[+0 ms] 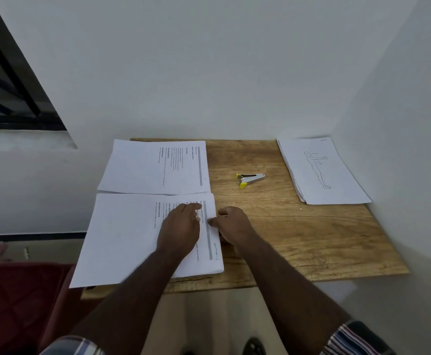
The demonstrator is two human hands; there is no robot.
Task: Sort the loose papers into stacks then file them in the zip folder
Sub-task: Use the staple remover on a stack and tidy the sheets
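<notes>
Three paper stacks lie on the wooden table [299,239]. The near-left stack [124,237] of printed text pages hangs over the table's left edge. My left hand [179,231] rests on it with fingers laid flat near its right edge. My right hand [231,224] pinches that stack's right edge between thumb and curled fingers. A second text stack [145,167] lies behind it at the far left. A third stack [322,170], topped by a line drawing of a human figure, sits at the far right against the wall. No zip folder is in view.
A yellow and metal staple remover [249,179] lies in the middle of the table, toward the back. White walls close the table at the back and right. A dark red cushion [22,303] is low on the left, a window [6,80] up left.
</notes>
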